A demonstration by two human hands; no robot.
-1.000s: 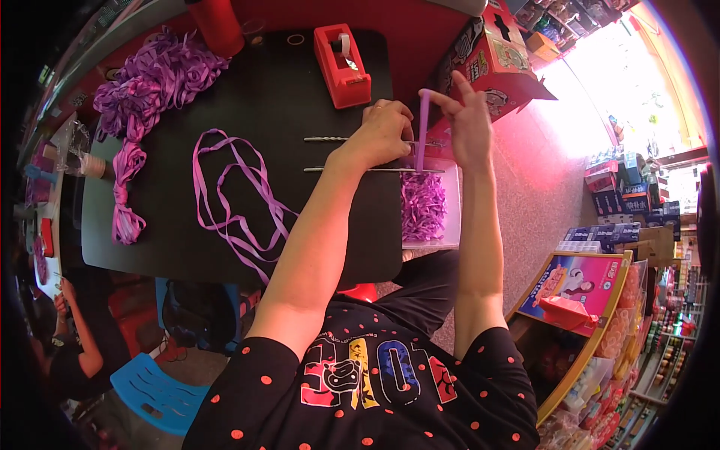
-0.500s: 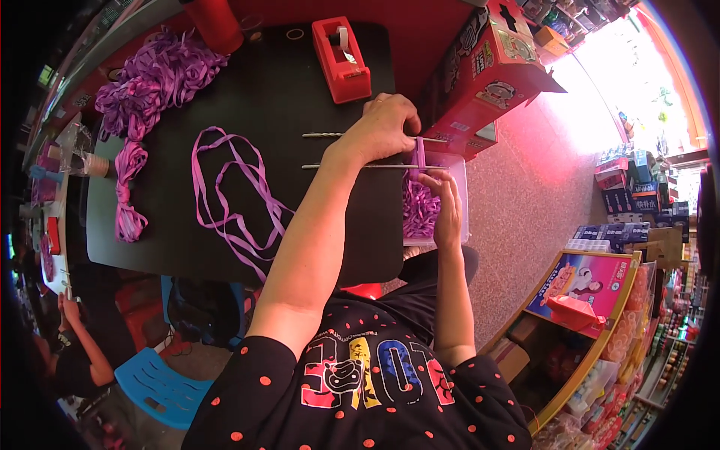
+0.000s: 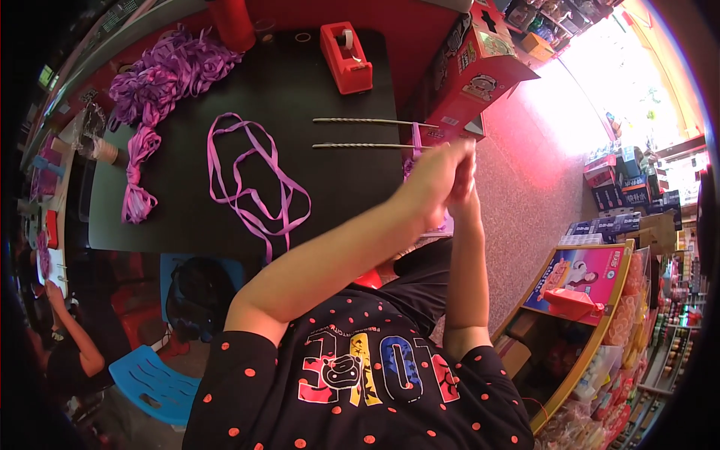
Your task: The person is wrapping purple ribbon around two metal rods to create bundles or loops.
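My left hand [image 3: 429, 187] and my right hand [image 3: 466, 174] are together just off the table's right edge, palms turned toward each other. Motion blur and overlap hide their fingers, so I cannot make out anything between them. Just beyond them, two thin twisted metal rods, the far rod [image 3: 352, 121] and the near rod [image 3: 356, 145], lie parallel, jutting past the edge. A purple ribbon loop [image 3: 417, 135] spans both rods near their right ends. On the black table, a loose length of purple ribbon [image 3: 280, 176] lies in wide loops left of my forearm.
A big heap of purple ribbon [image 3: 169, 71] fills the table's far left. A red tape dispenser [image 3: 347, 60] stands at the back, beside a red carton [image 3: 469, 71]. My hands mostly cover a container below the edge. Another person's arm [image 3: 75, 326] shows at far left.
My left hand has left the ribbon on the rods and swung toward me and right, meeting my right hand. The ribbon loop stays on the rods. The view has shifted slightly.
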